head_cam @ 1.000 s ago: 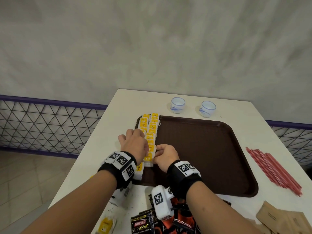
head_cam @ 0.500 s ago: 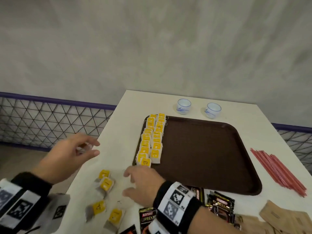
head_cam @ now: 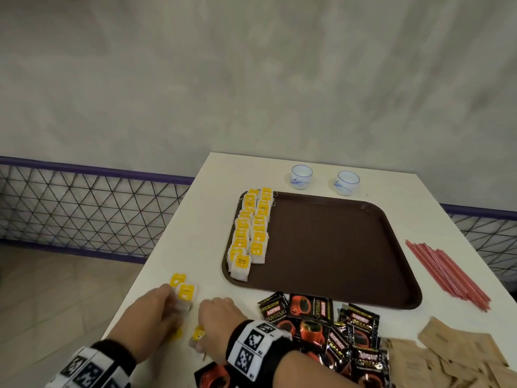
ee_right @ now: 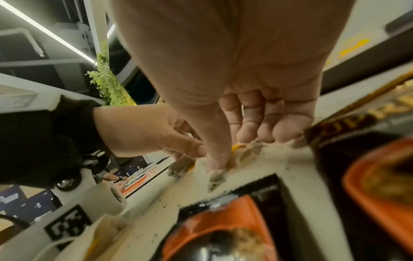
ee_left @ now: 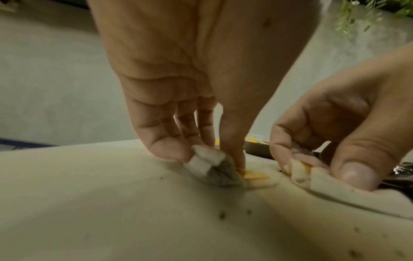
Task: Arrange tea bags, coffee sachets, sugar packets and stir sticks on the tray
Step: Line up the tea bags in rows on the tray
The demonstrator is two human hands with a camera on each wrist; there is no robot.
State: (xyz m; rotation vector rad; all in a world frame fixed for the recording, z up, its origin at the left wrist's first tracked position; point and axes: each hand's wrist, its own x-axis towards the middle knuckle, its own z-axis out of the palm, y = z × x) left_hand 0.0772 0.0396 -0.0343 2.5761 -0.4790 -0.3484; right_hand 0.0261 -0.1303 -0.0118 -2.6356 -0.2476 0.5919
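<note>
A brown tray (head_cam: 335, 247) lies on the white table, with two rows of yellow-tagged tea bags (head_cam: 253, 231) along its left edge. Loose tea bags (head_cam: 186, 292) lie on the table in front of the tray's left corner. My left hand (head_cam: 167, 306) pinches one loose tea bag (ee_left: 209, 157) between thumb and fingers against the tabletop. Right beside it, my right hand (head_cam: 212, 320) pinches another tea bag (ee_left: 312, 174) the same way. Black and orange coffee sachets (head_cam: 316, 317), brown sugar packets (head_cam: 461, 348) and red stir sticks (head_cam: 444, 273) lie off the tray.
Two small white cups (head_cam: 301, 176) (head_cam: 346, 182) stand behind the tray. The table's left edge (head_cam: 156, 264) runs close to my left hand, with a mesh railing (head_cam: 84, 208) beyond it. Tea crumbs (ee_left: 223, 214) dot the tabletop.
Both hands left the tea bag rows on the tray and came down to the loose tea bags at the table's front left. Each now pinches one.
</note>
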